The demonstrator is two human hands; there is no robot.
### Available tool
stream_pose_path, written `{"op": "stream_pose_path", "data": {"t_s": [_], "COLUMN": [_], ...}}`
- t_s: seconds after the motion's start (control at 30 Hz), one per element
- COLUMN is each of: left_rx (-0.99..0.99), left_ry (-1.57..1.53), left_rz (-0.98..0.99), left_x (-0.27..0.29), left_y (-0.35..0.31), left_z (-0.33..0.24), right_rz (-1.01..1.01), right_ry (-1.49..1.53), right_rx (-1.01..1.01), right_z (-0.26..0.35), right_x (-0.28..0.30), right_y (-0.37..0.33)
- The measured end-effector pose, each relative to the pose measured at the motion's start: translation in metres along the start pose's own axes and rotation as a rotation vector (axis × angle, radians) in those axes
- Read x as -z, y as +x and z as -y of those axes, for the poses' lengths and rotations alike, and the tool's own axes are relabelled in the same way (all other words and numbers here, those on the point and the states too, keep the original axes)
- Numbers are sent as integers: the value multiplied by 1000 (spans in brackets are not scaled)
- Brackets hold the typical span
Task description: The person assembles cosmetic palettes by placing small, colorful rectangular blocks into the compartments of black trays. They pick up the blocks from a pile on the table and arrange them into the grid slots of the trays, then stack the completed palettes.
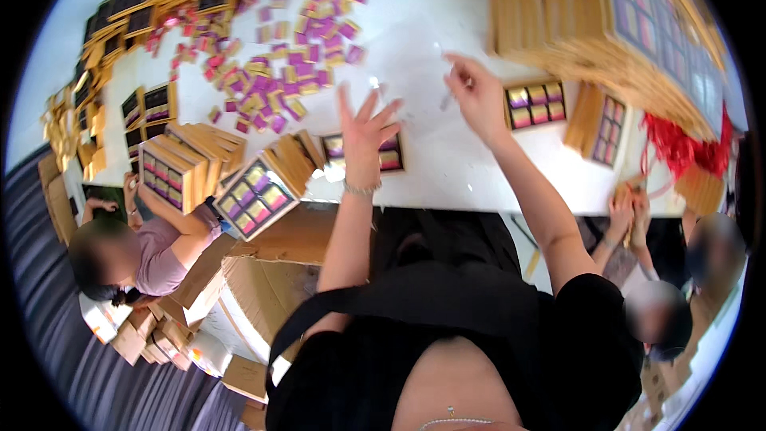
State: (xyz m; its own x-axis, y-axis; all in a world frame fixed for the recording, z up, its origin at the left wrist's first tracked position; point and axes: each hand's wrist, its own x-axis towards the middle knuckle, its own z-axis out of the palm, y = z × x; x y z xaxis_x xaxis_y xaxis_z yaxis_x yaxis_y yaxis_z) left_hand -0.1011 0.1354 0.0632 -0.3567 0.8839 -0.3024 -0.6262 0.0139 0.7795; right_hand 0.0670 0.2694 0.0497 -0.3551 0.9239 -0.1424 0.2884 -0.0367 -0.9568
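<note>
My left hand is stretched out with its fingers spread, over a shallow gold-edged box of small purple and gold pieces, and it hides the middle of that box. To its right, my right hand is above the white table, fingers curled and thumb and forefinger close together. A faint, see-through shape shows beside its fingertips; blur keeps me from telling what it is. Right of this hand lies another filled box, with pink and gold pieces in a black tray.
Many loose purple and gold pieces are spread on the white table. Filled boxes stand stacked at left; a tall stack rises at right. Red ribbon lies at the right edge. Other people work on both sides.
</note>
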Motion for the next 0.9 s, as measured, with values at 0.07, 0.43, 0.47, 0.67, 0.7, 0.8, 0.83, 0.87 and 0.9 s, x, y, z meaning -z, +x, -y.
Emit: {"op": "stream_pose_path", "data": {"t_s": [0.07, 0.43, 0.47, 0.67, 0.7, 0.8, 0.83, 0.87, 0.9], "left_rx": [360, -512, -518, -357, -364, -345, -346, -348, -340], "left_ry": [187, 1268, 1463, 1445, 1411, 1407, 1388, 1368, 1380], "left_rz": [159, 412, 489, 523, 566, 610, 616, 625, 622], "left_x": [-33, -107, -108, -76, -64, -56, -54, -51, -52], "left_y": [-1, 44, 41, 58, 60, 62, 63, 64, 64], "left_z": [14, 173, 180, 173, 164, 158, 159, 159, 159], "right_rz": [247, 19, -50, 47, 89, 192, 219, 237, 258], "right_ry": [291, -688, -902, -1199, -1192, -1298, -1331, -1337, -1352], "right_rx": [-255, -79, 40, 221, 210, 207, 183, 185, 181], "right_z": [11, -9, -17, -70, -75, -86, -86, -87, -86], "right_x": [37, 174, 177, 190, 187, 176, 172, 169, 169], "right_y": [-78, -145, -132, -82, -78, -69, -68, -67, -68]}}
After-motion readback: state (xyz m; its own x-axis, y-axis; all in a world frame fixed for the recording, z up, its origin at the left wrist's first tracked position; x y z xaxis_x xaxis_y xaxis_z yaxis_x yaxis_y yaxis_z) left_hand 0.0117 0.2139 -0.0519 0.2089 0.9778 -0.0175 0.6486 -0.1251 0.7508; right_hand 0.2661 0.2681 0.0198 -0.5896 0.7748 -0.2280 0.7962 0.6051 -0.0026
